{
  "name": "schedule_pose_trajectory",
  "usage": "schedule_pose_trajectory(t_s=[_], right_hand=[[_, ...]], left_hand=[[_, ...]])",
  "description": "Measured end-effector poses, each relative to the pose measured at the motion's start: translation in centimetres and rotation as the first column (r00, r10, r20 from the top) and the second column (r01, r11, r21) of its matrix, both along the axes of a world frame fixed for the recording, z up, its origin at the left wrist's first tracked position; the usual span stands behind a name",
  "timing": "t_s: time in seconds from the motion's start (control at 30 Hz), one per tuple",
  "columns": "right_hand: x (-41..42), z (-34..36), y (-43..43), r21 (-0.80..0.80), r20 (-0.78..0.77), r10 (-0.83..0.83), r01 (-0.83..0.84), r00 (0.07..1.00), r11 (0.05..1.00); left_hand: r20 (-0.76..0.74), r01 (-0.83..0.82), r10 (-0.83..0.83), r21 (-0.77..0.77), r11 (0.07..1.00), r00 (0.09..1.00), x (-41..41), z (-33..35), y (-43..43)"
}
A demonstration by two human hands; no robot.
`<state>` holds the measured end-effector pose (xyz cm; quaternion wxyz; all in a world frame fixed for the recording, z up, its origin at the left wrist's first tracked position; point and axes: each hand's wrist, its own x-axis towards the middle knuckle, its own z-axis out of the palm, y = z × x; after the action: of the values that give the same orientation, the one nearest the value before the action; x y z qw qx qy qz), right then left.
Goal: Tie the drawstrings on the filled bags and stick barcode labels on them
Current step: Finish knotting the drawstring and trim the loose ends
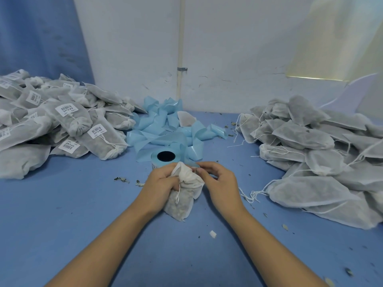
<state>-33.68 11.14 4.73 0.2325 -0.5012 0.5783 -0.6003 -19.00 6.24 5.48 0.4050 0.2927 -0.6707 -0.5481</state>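
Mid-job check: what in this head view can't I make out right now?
1. Whether the bag has its drawstring knotted: the left hand, which grips the neck, and bunched fabric hide it.
2. What the right hand pinches, if anything: too small.
3. Label roll: front hidden behind bag and hands.
4. Barcode labels on the left pile: print too small.
5. Right pile: cut off by the right edge.

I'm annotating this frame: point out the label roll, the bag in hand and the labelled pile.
label roll (154,157): head view, blue top rim.
bag in hand (182,204): head view, filled lower half.
labelled pile (66,109): head view, a bag's barcode label.
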Motion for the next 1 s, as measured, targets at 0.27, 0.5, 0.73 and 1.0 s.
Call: schedule_pose_trajectory(t_s=[0.27,0.5,0.73,1.0], right_hand=[[-0.7,-0.2,-0.2,-0.024,0.172,-0.124,0.130,0.977,0.991],[-0.7,0.4,0.2,-0.076,0.333,-0.292,0.334,0.896,0.939],[1.1,0.9,1.2,-0.346,-0.040,-0.386,0.350,0.922,0.871],[2.0,0.6,1.1,-0.525,-0.337,-0.433,0.215,0.836,0.824]], left_hand=[[-0.039,-0.061,0.062,0.024,0.998,0.997,-0.2,0.3,0.1],[-0.120,-0.184,0.188,0.045,0.982,0.975,-1.4,0.7,0.2],[-0.290,-0.341,0.408,0.256,0.905,0.866,-3.1,1.1,0.8],[-0.454,-0.160,0.433,0.524,0.837,0.779,-3.2,2.0,0.8]])
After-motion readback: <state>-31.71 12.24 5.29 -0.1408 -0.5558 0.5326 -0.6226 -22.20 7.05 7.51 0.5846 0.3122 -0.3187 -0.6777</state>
